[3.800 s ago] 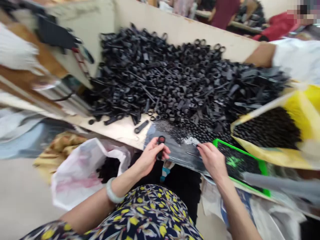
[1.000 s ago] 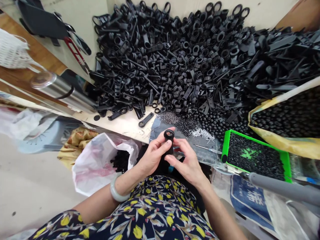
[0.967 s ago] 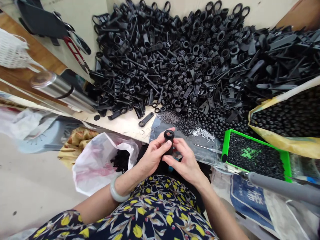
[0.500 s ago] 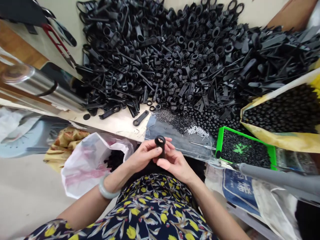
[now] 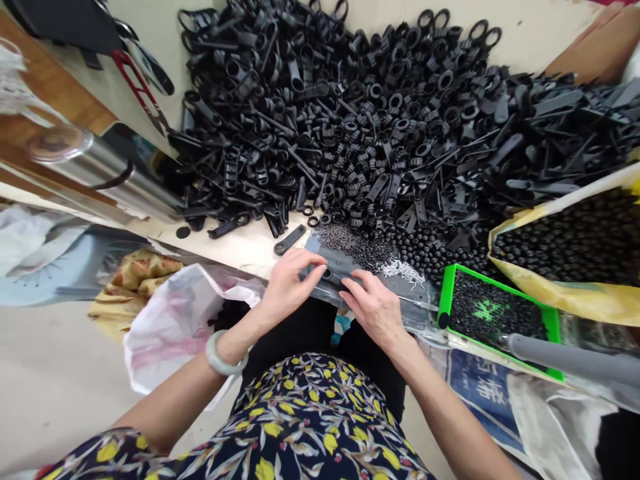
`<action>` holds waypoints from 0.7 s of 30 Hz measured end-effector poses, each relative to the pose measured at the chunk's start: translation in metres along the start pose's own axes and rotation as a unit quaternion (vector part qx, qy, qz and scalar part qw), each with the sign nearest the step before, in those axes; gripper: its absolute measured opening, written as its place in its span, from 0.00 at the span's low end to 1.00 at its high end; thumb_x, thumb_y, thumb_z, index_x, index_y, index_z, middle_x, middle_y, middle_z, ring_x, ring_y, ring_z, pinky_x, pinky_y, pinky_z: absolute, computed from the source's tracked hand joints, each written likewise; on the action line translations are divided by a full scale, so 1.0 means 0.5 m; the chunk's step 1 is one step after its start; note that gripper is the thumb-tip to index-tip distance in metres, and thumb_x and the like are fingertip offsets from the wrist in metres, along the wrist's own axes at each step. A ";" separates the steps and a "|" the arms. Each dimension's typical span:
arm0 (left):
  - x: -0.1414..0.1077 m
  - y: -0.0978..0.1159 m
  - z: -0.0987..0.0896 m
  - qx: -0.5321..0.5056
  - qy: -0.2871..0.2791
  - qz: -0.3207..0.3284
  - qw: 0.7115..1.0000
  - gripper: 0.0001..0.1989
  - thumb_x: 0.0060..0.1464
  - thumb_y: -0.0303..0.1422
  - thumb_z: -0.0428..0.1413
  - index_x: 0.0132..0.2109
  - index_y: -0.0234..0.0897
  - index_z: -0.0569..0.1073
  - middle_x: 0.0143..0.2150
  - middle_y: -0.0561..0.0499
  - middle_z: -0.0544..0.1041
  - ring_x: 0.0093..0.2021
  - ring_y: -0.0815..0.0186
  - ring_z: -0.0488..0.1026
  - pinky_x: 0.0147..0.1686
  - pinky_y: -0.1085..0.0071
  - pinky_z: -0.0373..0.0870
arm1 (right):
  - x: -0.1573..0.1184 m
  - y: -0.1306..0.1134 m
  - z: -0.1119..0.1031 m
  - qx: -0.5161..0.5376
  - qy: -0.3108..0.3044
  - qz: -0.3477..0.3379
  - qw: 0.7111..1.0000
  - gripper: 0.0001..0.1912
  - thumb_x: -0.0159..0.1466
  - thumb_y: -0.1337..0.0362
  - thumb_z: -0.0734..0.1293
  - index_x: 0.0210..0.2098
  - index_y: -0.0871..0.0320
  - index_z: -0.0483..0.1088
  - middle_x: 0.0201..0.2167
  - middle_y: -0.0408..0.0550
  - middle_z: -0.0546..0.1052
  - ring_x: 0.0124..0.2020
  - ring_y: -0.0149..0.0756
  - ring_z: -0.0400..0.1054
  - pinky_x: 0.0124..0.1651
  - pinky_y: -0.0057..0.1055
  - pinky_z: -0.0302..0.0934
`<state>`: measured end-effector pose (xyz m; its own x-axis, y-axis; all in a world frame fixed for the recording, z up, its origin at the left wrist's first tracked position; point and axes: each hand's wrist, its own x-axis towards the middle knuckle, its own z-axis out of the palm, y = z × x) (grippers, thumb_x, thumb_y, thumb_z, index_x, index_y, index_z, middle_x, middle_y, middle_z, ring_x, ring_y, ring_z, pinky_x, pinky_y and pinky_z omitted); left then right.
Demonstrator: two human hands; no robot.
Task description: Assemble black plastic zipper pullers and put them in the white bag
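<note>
A black plastic lever with a ring end [image 5: 329,274] lies low over the grey mat [image 5: 315,254] at the table's front edge, between my hands. My left hand [image 5: 293,283] pinches its ring end with thumb and forefinger. The fingers of my right hand [image 5: 373,303] close on its other end, which they partly cover. Another black lever [image 5: 290,240] lies by itself on the bare wood just beyond my left hand. Past the mat are piles of tiny dark parts [image 5: 350,243] and silvery pins [image 5: 403,272].
A huge heap of black plastic parts [image 5: 320,127] covers the back. To the right stand a green tray [image 5: 451,287] of small black pieces and a yellow-edged sack [image 5: 565,293] of black beads. A screwdriver [image 5: 417,303] lies before the tray. A steel flask [image 5: 100,167] is at left.
Both hands have moved forward from near my lap to the mat, carrying the black lever. It has gone from upright in my fingers to lying low between both hands. The view has shifted slightly.
</note>
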<state>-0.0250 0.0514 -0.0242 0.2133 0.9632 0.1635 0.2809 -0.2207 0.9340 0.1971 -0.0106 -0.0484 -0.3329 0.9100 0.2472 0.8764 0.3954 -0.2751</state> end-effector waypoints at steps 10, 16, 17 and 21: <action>0.083 0.000 0.096 0.377 -0.138 0.133 0.906 0.07 0.65 0.35 0.59 0.39 0.38 0.78 0.40 0.45 0.77 0.46 0.54 0.69 0.45 0.58 0.60 | -0.030 0.045 -0.062 0.055 0.070 0.106 0.990 0.11 0.76 0.60 0.63 0.47 0.53 0.78 0.44 0.47 0.81 0.41 0.34 0.76 0.45 0.30 0.68; 0.095 -0.013 0.125 0.388 -0.165 0.127 0.898 0.05 0.63 0.33 0.62 0.39 0.37 0.79 0.41 0.46 0.77 0.47 0.54 0.69 0.43 0.58 0.59 | -0.041 0.053 -0.073 0.079 0.062 0.111 0.989 0.10 0.76 0.61 0.64 0.47 0.53 0.77 0.42 0.46 0.82 0.41 0.34 0.76 0.46 0.31 0.67; 0.096 -0.018 0.125 0.384 -0.162 0.130 0.899 0.04 0.64 0.32 0.61 0.39 0.38 0.79 0.40 0.46 0.77 0.46 0.54 0.69 0.43 0.58 0.58 | -0.044 0.052 -0.073 0.083 0.060 0.110 0.989 0.09 0.76 0.62 0.64 0.47 0.53 0.77 0.42 0.46 0.82 0.41 0.34 0.76 0.47 0.31 0.67; 0.092 -0.025 0.111 0.369 -0.152 0.147 0.905 0.06 0.66 0.31 0.59 0.39 0.38 0.79 0.39 0.47 0.77 0.46 0.55 0.69 0.43 0.57 0.57 | -0.052 0.056 -0.072 0.089 0.056 0.119 0.987 0.10 0.76 0.61 0.63 0.47 0.54 0.77 0.41 0.46 0.82 0.41 0.34 0.76 0.47 0.31 0.66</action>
<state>0.0332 0.0901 -0.0460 0.5960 0.7846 0.1709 0.6951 -0.6106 0.3795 0.2428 -0.0280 -0.0290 -0.0748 0.9643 0.2540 0.8469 0.1959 -0.4944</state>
